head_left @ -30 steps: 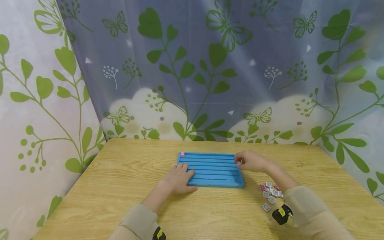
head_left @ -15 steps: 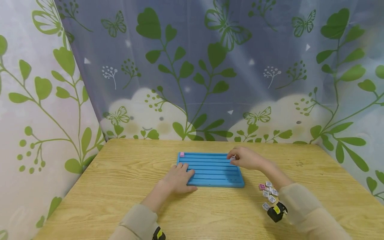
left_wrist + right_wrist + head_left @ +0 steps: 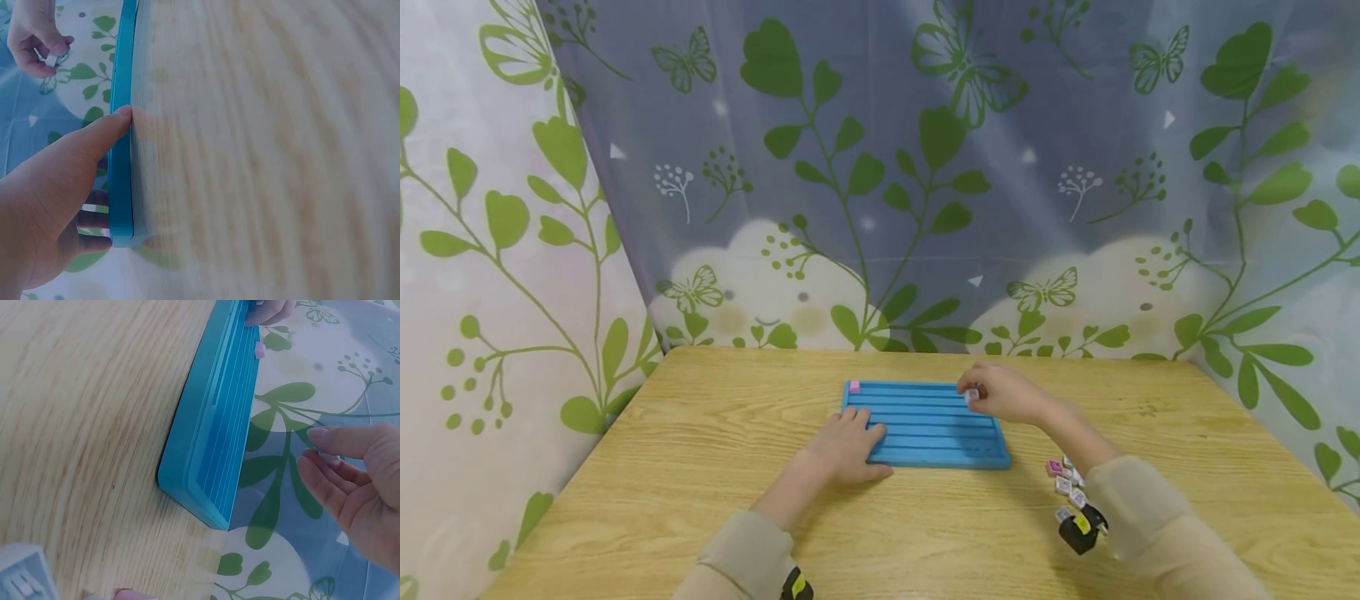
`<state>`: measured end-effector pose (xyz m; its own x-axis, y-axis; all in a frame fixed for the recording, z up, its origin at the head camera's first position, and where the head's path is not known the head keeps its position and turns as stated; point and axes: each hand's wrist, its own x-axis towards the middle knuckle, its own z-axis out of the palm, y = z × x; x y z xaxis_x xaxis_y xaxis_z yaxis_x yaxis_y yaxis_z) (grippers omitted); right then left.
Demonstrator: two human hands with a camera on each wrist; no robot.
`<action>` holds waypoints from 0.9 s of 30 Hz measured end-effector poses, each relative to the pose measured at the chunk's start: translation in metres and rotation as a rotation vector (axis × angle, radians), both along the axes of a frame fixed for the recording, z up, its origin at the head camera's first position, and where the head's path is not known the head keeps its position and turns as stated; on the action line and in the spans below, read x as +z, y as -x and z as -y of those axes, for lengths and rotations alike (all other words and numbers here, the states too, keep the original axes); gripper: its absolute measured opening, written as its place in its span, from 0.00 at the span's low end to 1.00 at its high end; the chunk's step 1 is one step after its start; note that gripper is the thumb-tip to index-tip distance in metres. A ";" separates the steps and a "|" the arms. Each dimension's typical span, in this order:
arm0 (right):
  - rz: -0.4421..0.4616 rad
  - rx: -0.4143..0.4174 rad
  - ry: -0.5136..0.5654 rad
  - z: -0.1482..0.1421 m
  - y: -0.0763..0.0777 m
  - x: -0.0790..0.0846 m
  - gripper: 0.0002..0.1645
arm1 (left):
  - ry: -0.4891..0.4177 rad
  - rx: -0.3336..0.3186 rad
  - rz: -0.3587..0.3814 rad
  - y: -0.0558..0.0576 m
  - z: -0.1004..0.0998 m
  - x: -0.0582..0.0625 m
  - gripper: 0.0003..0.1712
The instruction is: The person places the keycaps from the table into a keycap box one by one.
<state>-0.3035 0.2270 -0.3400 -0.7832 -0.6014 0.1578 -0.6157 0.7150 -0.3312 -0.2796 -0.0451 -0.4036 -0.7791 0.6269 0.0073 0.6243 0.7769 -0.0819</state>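
Observation:
A shallow blue tray (image 3: 925,433) with long ridged rows lies flat on the table. My left hand (image 3: 848,447) rests over its front left corner, fingers spread onto the ridges. In the left wrist view my thumb touches the tray's front wall (image 3: 122,187). My right hand (image 3: 1011,397) pinches a small white block (image 3: 973,395) between thumb and fingertips, over the tray's back right part. The right wrist view shows that block mostly covered by the fingers. A small pink block (image 3: 854,387) sits in the tray's back left corner.
Several small white blocks (image 3: 1063,486) and a pink one (image 3: 1055,468) lie in a loose pile right of the tray, partly hidden by my right wrist camera (image 3: 1081,530). A patterned curtain (image 3: 880,183) stands behind the wooden table (image 3: 737,400).
My right hand has moved left with the white block, from the tray's right edge to over its back rows. My left hand stays in the same place.

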 end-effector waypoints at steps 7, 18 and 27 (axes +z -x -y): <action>-0.009 0.003 -0.004 0.010 0.004 0.002 0.12 | -0.007 -0.001 -0.005 0.001 0.002 0.000 0.35; 0.052 -0.050 0.008 0.052 0.026 0.002 0.13 | 0.001 0.010 0.002 0.003 0.003 -0.001 0.36; 0.074 -0.005 -0.007 0.095 0.045 -0.019 0.13 | 0.026 -0.007 0.003 0.004 0.001 -0.002 0.37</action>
<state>-0.3486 0.1322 -0.3589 -0.7955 -0.5984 0.0948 -0.5862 0.7206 -0.3704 -0.2832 -0.0461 -0.4053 -0.7746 0.6323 -0.0113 0.6300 0.7701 -0.1001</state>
